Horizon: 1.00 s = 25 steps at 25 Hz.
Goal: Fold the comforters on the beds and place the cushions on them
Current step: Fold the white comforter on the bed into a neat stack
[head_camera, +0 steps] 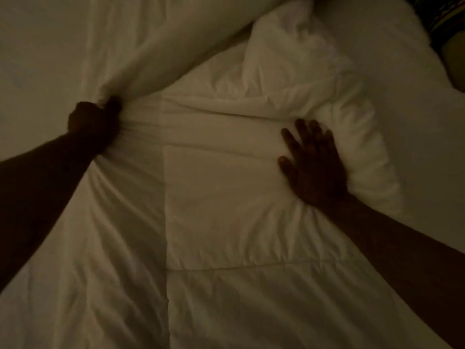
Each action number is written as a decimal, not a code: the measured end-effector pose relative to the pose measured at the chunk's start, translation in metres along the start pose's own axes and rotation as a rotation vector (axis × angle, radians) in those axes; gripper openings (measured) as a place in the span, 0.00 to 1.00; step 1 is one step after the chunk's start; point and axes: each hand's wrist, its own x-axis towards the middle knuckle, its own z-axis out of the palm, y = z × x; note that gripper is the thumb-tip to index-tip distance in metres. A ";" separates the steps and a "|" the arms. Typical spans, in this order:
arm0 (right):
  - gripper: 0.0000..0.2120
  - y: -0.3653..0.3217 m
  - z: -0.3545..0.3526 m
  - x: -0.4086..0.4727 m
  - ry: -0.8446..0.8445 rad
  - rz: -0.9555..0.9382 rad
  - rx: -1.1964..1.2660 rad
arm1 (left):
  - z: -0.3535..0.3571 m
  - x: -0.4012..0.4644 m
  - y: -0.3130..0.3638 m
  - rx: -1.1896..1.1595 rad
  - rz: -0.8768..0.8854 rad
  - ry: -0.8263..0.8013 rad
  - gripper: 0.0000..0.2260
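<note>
A white quilted comforter (214, 210) fills most of the dim head view, spread over the bed with stitched squares and many creases. My left hand (94, 122) is closed in a fist around a bunched fold of the comforter at the left, and the fold rises from the fist toward the top. My right hand (312, 162) lies flat with fingers spread on the comforter, pressing beside a puffy rolled edge (352, 137) at the right. Both forearms reach in from the bottom corners.
The flat white bed sheet (37, 59) shows at the upper left and along the right side. A dark patterned object (442, 18), perhaps a cushion, is partly in view at the top right corner.
</note>
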 end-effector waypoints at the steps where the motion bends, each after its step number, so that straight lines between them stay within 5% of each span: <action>1: 0.30 0.012 0.003 -0.014 -0.017 0.047 -0.001 | 0.009 -0.003 -0.006 0.018 -0.026 -0.017 0.39; 5: 0.31 0.021 0.011 -0.029 -0.058 0.175 0.014 | 0.048 -0.040 -0.010 0.096 0.023 0.006 0.38; 8: 0.32 0.016 0.015 -0.026 -0.090 0.169 0.052 | 0.037 -0.097 -0.032 0.176 0.332 0.078 0.37; 12: 0.33 0.013 0.007 -0.034 -0.179 0.172 0.096 | 0.032 -0.224 -0.105 0.430 0.633 -0.170 0.37; 25: 0.34 -0.003 -0.037 -0.310 -0.352 0.275 0.037 | 0.008 -0.381 -0.259 0.489 0.341 -0.341 0.43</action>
